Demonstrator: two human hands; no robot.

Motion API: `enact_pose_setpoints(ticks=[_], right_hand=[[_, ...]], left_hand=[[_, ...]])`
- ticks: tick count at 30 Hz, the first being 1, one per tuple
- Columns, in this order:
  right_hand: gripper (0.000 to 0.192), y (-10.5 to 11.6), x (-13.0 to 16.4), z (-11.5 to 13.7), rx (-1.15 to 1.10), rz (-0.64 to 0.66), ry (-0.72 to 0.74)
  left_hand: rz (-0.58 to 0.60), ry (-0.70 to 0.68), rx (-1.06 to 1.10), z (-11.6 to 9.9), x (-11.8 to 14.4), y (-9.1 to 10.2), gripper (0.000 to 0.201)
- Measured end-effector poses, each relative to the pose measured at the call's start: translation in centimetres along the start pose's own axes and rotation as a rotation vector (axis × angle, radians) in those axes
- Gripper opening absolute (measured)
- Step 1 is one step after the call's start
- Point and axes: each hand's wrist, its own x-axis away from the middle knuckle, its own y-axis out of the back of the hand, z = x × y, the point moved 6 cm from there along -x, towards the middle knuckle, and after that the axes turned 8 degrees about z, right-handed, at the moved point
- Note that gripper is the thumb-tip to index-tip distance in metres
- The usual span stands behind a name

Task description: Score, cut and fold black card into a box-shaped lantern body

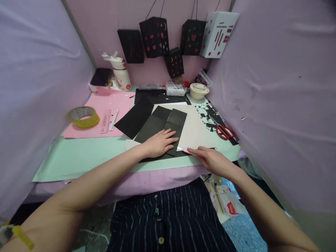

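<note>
The folded black paper [160, 131] is matte and dark, creased into several upright panels that fan out from one sheet, and it lies on a white sheet [195, 131] in the middle of the pale green mat [78, 155]. The left hand [159, 142] lies flat on the near end of the black paper, fingers spread and pressing down, gripping nothing. The right hand [210, 160] sits just right of the black paper, its fingers drawn together around a small pink tool [187, 151] whose tip meets the paper's near right corner.

Left of the black paper lie one pink sheet [105, 105], one roll of yellow tape [83, 117], one ruler [105, 122] and one white pen [114, 119]. Right of it lies one pair of red scissors [225, 132] among black scraps [210, 117]. Behind it, five paper lanterns hang on the wall: four black lanterns [154, 36] and one white lantern [217, 33].
</note>
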Motion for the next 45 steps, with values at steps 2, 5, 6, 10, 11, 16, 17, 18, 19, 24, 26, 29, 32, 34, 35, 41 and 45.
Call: enact_pose_setpoints(ticks=[2, 5, 6, 10, 11, 16, 17, 18, 19, 24, 26, 29, 32, 34, 35, 41, 45], right_hand=[[0.043, 0.1, -0.1, -0.1, -0.001, 0.006, 0.011], [0.044, 0.5, 0.6, -0.3, -0.053, 0.0, 0.036], [0.045, 0.7, 1.1, -0.5, -0.087, -0.003, 0.053], [0.044, 2.1, 3.5, -2.1, -0.253, -0.06, 0.074], [0.043, 2.6, 3.9, -3.0, -0.286, -0.107, 0.036], [0.049, 4.6, 2.4, -9.0, -0.267, -0.426, -0.295], [0.047, 4.7, 1.4, -10.0, -0.24, -0.464, -0.369], [0.044, 4.7, 0.3, -11.0, -0.198, -0.47, -0.448], [0.041, 4.8, -0.9, -11.7, -0.151, -0.482, -0.525], [0.037, 4.8, -5.4, -12.9, -0.056, -0.55, -0.64], [0.035, 4.8, -6.1, -12.8, -0.023, -0.58, -0.672], [0.041, 5.3, -6.6, -11.9, 0.027, -0.653, -0.701], [0.045, 6.2, -8.1, -9.4, -0.09, -0.751, -0.502], [0.044, 6.6, -9.7, -7.6, -0.308, -0.809, -0.275], [0.045, 6.6, -10.4, -6.9, -0.433, -0.837, -0.189], [0.043, 4.7, -11.0, -7.8, -0.818, -0.94, -0.147], [0.036, 3.4, -7.6, -10.5, -0.823, -0.882, -0.203]], left_hand=[[0.004, 0.002, -0.002, 0.0, 0.0, 0.0, 0.043], [-0.008, 0.009, 0.003, 0.0, 0.1, 0.1, 0.043], [-0.014, 0.013, 0.006, 0.0, 0.2, 0.1, 0.043], [-0.092, -0.006, 0.041, -0.3, 0.6, 0.6, 0.045], [-0.144, -0.014, 0.054, -0.4, 0.8, 1.0, 0.046], [-0.538, 0.221, 0.165, 0.7, 2.9, 3.8, 0.047], [-0.57, 0.304, 0.179, 1.2, 3.3, 4.1, 0.047], [-0.574, 0.377, 0.187, 1.6, 3.5, 4.1, 0.047], [-0.559, 0.434, 0.192, 2.0, 3.6, 4.0, 0.048], [-0.472, 0.452, 0.306, 2.9, 3.4, 2.7, 0.057], [-0.459, 0.414, 0.424, 3.0, 3.2, 2.2, 0.061], [-0.522, 0.372, 0.597, 3.3, 3.2, 2.2, 0.062], [-0.672, 0.341, 0.574, 3.6, 3.8, 3.2, 0.06], [-0.76, 0.301, 0.435, 3.4, 4.5, 4.2, 0.057], [-0.795, 0.27, 0.338, 3.2, 4.9, 4.7, 0.055], [-0.834, 0.077, -0.247, 1.2, 6.7, 5.9, 0.041], [-0.625, 0.027, -0.337, 0.8, 7.3, 4.1, 0.036]])
